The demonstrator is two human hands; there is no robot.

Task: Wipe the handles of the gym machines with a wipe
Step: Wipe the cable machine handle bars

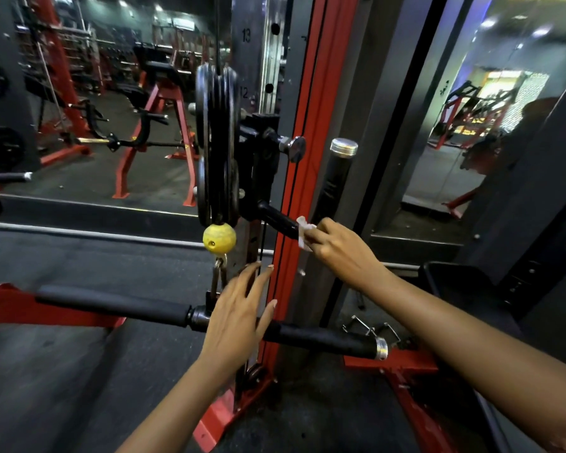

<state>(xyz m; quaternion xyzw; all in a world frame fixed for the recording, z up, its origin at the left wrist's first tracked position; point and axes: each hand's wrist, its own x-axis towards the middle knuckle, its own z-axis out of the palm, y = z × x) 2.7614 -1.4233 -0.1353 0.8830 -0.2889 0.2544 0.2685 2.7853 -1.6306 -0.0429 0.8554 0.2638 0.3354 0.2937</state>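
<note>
Padded bar [111, 305]: laid low, partly hidden by the left hand.
Yellow ball [219, 238]: hung under the pulley [216, 142].
Left hand [239, 308]: fingers spread, nothing grasped.
Wipe [304, 232]: pressed against the short handle's [276, 219] end.
Right hand [337, 246]: wipe is pinched.

**Obscured and Cropped Items**

- Wipe [305, 231]: only a crumpled white scrap shows. The rest is lost inside the fingers of the right hand [335, 246].
- Short black handle [276, 220]: outer end covered by wipe and hand.
- Long black bar [324, 341]: middle stretch behind the left hand [237, 317]; contact cannot be told.
- Metal clip [219, 276] under the yellow ball [219, 238]: lower end hidden by left fingers.
- Forearms: cut by bottom and right edges.
- Mirror figure [507, 135]: dark, indistinct.
- Far benches [151, 103]: dim, blurred.
</note>
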